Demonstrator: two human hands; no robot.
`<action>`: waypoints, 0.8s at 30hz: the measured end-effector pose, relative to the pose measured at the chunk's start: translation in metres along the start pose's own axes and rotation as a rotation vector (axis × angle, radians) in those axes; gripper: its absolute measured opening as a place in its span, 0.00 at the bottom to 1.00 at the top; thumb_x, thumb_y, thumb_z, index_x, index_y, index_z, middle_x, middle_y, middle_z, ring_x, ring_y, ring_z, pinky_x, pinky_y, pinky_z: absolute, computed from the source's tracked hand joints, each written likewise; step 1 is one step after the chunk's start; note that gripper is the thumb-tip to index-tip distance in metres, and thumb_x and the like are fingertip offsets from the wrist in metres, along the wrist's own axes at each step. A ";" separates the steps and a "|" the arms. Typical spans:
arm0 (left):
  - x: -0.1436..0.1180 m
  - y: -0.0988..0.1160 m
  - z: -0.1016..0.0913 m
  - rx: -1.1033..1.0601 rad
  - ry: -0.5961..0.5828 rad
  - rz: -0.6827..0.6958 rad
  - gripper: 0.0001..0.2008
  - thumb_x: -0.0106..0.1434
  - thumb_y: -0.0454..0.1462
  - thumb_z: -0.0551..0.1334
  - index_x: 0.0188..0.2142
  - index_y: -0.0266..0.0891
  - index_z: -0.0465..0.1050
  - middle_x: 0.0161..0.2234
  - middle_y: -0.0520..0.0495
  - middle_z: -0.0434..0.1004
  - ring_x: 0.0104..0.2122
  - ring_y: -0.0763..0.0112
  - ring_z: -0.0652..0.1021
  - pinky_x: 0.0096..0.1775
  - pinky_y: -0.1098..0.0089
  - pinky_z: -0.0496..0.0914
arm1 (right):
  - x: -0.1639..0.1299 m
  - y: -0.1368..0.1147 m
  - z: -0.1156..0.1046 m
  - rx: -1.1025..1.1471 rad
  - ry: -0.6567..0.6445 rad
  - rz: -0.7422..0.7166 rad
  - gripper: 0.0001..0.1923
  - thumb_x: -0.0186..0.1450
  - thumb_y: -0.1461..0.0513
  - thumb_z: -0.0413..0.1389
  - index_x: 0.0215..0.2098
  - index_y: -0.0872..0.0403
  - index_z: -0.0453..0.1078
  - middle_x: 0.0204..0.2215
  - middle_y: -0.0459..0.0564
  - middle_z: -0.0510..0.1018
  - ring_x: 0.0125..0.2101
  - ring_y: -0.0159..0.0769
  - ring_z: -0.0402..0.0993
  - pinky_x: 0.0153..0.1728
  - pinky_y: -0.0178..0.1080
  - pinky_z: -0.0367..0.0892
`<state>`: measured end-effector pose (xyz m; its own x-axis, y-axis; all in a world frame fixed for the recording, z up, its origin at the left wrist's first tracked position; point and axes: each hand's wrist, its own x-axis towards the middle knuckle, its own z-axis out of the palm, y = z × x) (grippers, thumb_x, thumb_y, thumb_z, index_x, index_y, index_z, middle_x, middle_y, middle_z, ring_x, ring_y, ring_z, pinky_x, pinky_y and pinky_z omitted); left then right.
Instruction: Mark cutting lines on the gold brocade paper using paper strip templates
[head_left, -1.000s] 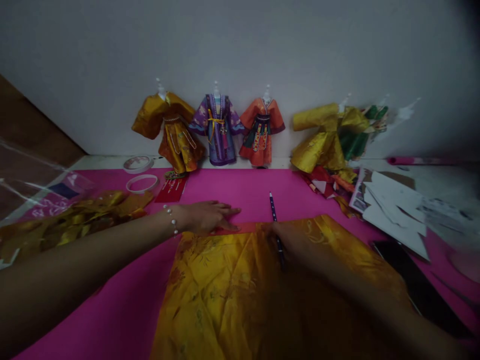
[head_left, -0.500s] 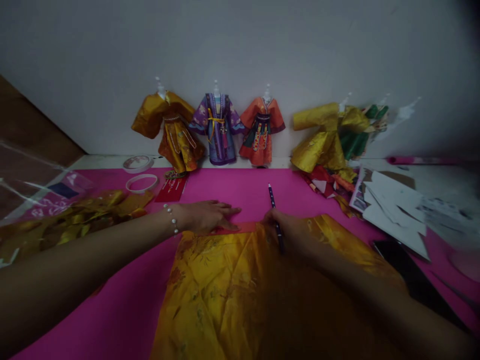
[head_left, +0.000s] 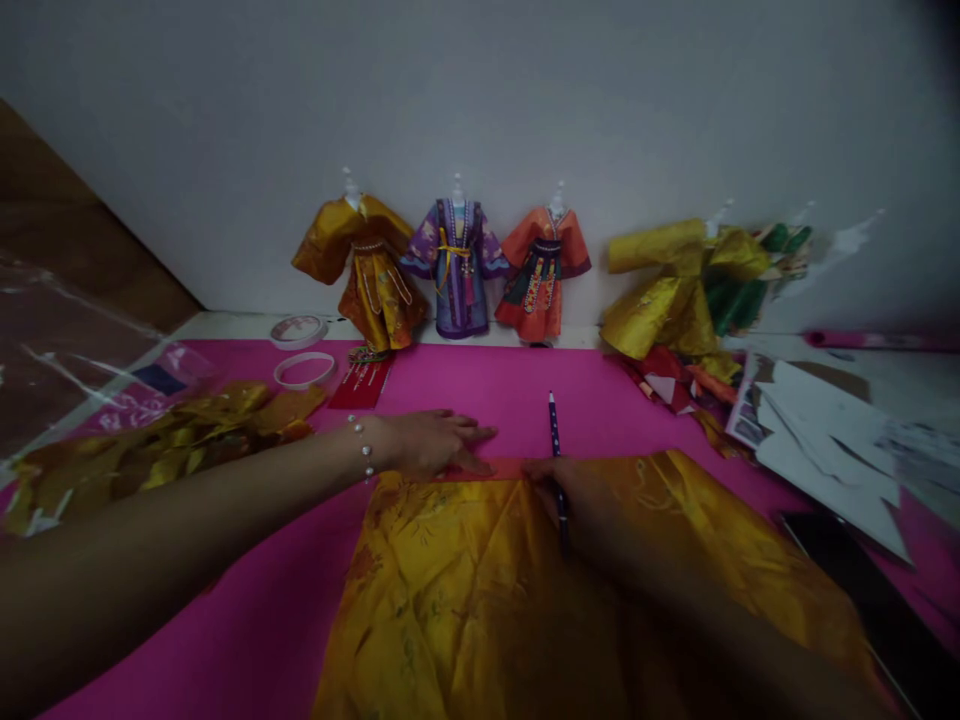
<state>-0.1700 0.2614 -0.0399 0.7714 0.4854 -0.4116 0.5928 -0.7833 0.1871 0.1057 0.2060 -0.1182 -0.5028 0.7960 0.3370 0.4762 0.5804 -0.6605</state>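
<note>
A gold floral cloth (head_left: 427, 590) lies spread on the pink sheet (head_left: 247, 580). Along its far edge shows a narrow red-pink strip (head_left: 487, 470). My left hand (head_left: 431, 443), with a pearl bracelet on the wrist, rests palm down beside that strip, its fingers stretched out. In my right hand (head_left: 581, 495) is a dark dotted pencil (head_left: 556, 425), its pale end pointing away from me. The right fingertips touch the cloth's far edge at the strip's right end. Shadow hides exactly how they hold it.
Small costumed forms, including a purple robe (head_left: 456, 270), stand along the wall. To the left lie tape rolls (head_left: 298, 330), a red card (head_left: 360, 385), gold scraps (head_left: 225, 430) and clear plastic. White paper pieces (head_left: 817, 430) and a dark flat device (head_left: 847, 570) lie right.
The view has shifted, so everything appears farther right and slightly lower. Both hands keep nearly the same places on the cloth, and the pencil stands a little more upright.
</note>
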 end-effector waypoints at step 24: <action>-0.001 -0.006 0.006 -0.025 0.015 0.017 0.28 0.66 0.35 0.60 0.63 0.63 0.63 0.72 0.48 0.47 0.68 0.49 0.57 0.64 0.45 0.55 | -0.005 -0.001 -0.002 0.047 0.038 -0.045 0.15 0.64 0.67 0.53 0.48 0.49 0.69 0.42 0.51 0.80 0.42 0.42 0.77 0.40 0.42 0.71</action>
<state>-0.1756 0.2629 -0.0456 0.7849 0.4780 -0.3942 0.5847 -0.7820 0.2160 0.1089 0.2011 -0.1179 -0.4949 0.7759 0.3911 0.4195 0.6075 -0.6745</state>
